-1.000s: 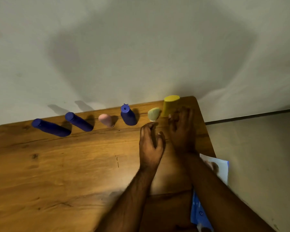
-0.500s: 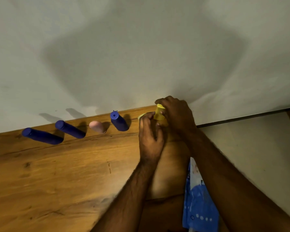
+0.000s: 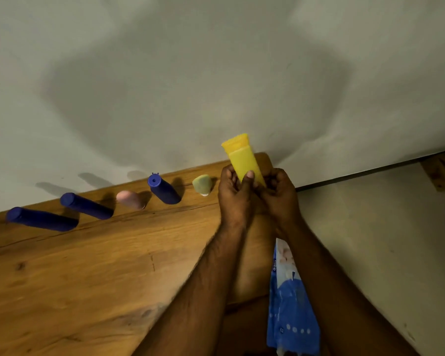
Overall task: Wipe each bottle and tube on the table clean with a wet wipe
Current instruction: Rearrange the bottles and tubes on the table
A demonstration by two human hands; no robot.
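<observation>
My left hand (image 3: 234, 194): closed around the yellow plastic tube (image 3: 243, 160), crimped end at 12 o'clock.
My right hand (image 3: 279, 192): curled closed on the tube's lower end.

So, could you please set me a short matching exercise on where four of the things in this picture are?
Things:
1. yellow tube
2. pink bottle
3. blue wipes pack
4. longest dark blue bottle

Places:
A. far left of the row on the table
B. at the table's right edge, between the forearms
C. held up in both hands
D. between two dark blue bottles

Pairs: 1-C, 2-D, 3-B, 4-A
</observation>
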